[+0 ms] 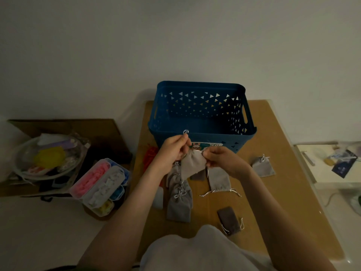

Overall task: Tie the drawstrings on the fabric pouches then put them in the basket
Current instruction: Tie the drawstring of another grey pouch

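On the brown tabletop (273,192) beside a white wall (117,55), one blue basket (201,132) is standing and about six pouches (218,180) are lying loose. The left hand (173,151) and right hand (222,160) are both pinching the drawstrings (185,132) of a seventh pouch (192,163).

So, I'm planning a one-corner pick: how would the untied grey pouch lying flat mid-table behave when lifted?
The untied pouch lies flat and looks empty, so it is probably very light. The held pouch, of like fabric, hangs slack, so this one would likely droop too. Its loose drawstrings would probably dangle and could snag.
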